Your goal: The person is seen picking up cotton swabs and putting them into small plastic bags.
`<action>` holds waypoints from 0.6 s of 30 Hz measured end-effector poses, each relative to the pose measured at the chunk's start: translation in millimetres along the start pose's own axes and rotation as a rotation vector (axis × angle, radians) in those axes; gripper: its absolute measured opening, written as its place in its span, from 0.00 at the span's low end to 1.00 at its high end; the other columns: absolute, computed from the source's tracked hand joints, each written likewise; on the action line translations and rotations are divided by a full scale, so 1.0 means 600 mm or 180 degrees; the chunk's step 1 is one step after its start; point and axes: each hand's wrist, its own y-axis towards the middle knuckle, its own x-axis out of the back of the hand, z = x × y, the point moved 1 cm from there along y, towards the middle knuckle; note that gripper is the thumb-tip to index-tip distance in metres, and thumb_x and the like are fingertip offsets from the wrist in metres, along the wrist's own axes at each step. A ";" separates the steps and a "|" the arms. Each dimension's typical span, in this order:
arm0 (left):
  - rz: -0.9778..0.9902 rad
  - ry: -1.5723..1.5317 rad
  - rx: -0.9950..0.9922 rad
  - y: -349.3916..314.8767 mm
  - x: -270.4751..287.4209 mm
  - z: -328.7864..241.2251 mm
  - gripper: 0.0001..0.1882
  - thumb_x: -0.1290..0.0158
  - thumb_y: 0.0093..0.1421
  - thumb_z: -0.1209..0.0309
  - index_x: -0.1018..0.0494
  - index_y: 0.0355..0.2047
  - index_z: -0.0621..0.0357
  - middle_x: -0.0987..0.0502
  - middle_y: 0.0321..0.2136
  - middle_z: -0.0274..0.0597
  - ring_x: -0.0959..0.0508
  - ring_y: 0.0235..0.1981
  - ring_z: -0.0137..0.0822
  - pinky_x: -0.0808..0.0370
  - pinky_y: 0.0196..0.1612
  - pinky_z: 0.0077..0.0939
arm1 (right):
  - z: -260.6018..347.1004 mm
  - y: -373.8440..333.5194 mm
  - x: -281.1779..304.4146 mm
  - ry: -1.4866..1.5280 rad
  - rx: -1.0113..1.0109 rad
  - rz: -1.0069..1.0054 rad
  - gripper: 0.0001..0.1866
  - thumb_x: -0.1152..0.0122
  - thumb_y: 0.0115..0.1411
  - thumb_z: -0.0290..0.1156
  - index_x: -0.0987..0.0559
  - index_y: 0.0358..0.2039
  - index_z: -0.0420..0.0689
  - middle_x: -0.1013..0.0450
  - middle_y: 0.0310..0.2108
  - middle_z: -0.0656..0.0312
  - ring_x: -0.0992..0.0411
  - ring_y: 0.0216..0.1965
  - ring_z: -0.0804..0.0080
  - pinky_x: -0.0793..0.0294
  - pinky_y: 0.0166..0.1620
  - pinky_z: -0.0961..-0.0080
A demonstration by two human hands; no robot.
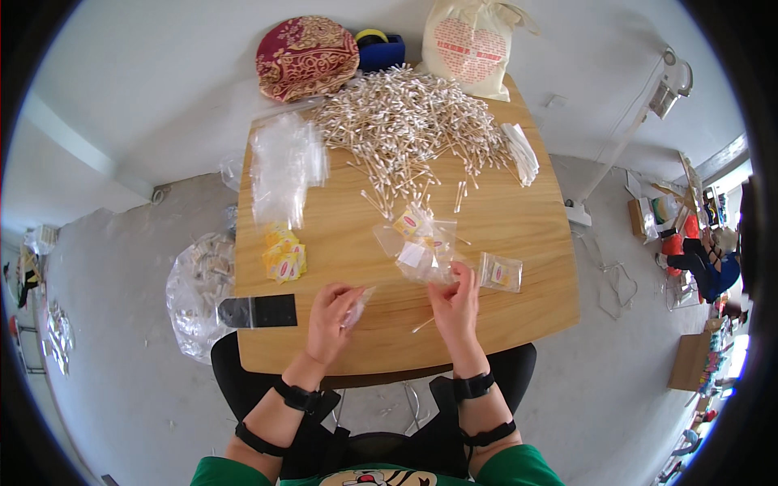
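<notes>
Your left hand (326,324) has its thumb and fingers pinched on a small clear bag (357,309), which pokes out on the side that faces your other hand. Your right hand (458,312) has its fingers bent close together at the near edge of a loose bunch of clear bags (417,255). I can't tell if it grips one of them or only touches. Just to the right of that hand lies one flat packed bag (500,274) with a yellow bit inside. A loose cotton swab (423,326) lies just to its left. Far past both hands is the big heap of cotton swabs (405,121). Past your left hand, a bit to its left, sit the yellow packets (285,257), and beyond them the stack of flat clear bags (284,170). The black strip (259,311) lies to the left of that hand. All this is on the wooden table (389,348). It looks like you are busy with packing one little bag. I think the next move calls for a soft pinch, so only one thin bag comes up.
</notes>
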 end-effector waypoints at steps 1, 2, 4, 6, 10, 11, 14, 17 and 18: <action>-0.0107 -0.0600 0.0487 -0.011 0.006 -0.001 0.17 0.44 0.58 0.72 0.26 0.49 0.53 0.26 0.46 0.45 0.26 0.46 0.43 0.30 0.50 0.33 | 0.012 -0.005 0.002 0.0025 0.0016 0.0029 0.18 0.41 0.57 0.19 0.33 0.47 0.42 0.33 0.34 0.63 0.31 0.27 0.78 0.29 0.29 0.78; -0.0219 -0.1205 0.0972 -0.022 0.012 -0.006 0.15 0.44 0.60 0.71 0.26 0.48 0.56 0.23 0.43 0.43 0.24 0.42 0.39 0.29 0.47 0.28 | 0.027 -0.012 0.007 -0.0063 0.0204 0.0144 0.18 0.40 0.58 0.20 0.32 0.47 0.42 0.32 0.35 0.64 0.31 0.28 0.78 0.28 0.31 0.77; -0.0574 -0.1952 0.1467 -0.037 0.015 -0.031 0.14 0.45 0.62 0.69 0.26 0.47 0.58 0.23 0.39 0.38 0.24 0.40 0.33 0.30 0.46 0.24 | 0.037 -0.031 -0.007 -0.0129 0.0416 0.0282 0.17 0.39 0.58 0.22 0.32 0.47 0.42 0.32 0.35 0.64 0.30 0.29 0.78 0.28 0.32 0.76; -0.0886 -0.2791 0.1895 -0.041 -0.001 -0.053 0.13 0.45 0.63 0.68 0.26 0.46 0.59 0.22 0.36 0.34 0.24 0.38 0.28 0.30 0.45 0.20 | 0.032 -0.063 -0.042 0.2214 -0.0372 0.1489 0.17 0.39 0.59 0.24 0.31 0.47 0.41 0.30 0.37 0.64 0.31 0.32 0.81 0.28 0.33 0.80; -0.1247 -0.3688 0.2041 -0.053 -0.005 -0.066 0.12 0.43 0.62 0.69 0.26 0.45 0.59 0.24 0.35 0.31 0.26 0.37 0.23 0.30 0.43 0.17 | 0.059 -0.096 -0.066 0.2817 -0.0708 0.1905 0.13 0.41 0.60 0.22 0.29 0.45 0.38 0.28 0.36 0.63 0.29 0.30 0.80 0.26 0.32 0.82; -0.1364 -0.3915 0.2079 -0.057 -0.001 -0.067 0.11 0.43 0.61 0.71 0.27 0.43 0.59 0.24 0.35 0.31 0.26 0.36 0.23 0.30 0.42 0.16 | 0.062 -0.097 -0.063 0.2511 -0.0896 0.1850 0.10 0.41 0.60 0.22 0.28 0.42 0.38 0.28 0.33 0.64 0.29 0.29 0.81 0.27 0.31 0.83; -0.1266 -0.3857 0.1865 -0.068 0.023 -0.037 0.08 0.42 0.60 0.72 0.27 0.39 0.57 0.24 0.33 0.32 0.26 0.34 0.23 0.29 0.40 0.16 | 0.078 -0.099 -0.052 0.2164 -0.1096 0.1680 0.06 0.40 0.60 0.23 0.25 0.37 0.38 0.27 0.27 0.65 0.29 0.26 0.81 0.27 0.28 0.84; -0.1182 -0.4102 0.2027 -0.079 0.039 -0.042 0.06 0.43 0.61 0.70 0.28 0.37 0.56 0.24 0.32 0.31 0.26 0.32 0.23 0.28 0.38 0.19 | 0.078 -0.101 -0.047 0.2195 -0.1114 0.1528 0.04 0.39 0.60 0.23 0.24 0.34 0.39 0.27 0.25 0.66 0.29 0.25 0.81 0.28 0.27 0.84; -0.1076 -0.4357 0.2155 -0.081 0.042 -0.046 0.07 0.43 0.61 0.69 0.27 0.37 0.56 0.24 0.32 0.31 0.26 0.32 0.24 0.28 0.38 0.20 | 0.075 -0.101 -0.046 0.2259 -0.1114 0.1487 0.03 0.39 0.59 0.23 0.24 0.33 0.39 0.27 0.25 0.65 0.29 0.25 0.81 0.28 0.27 0.83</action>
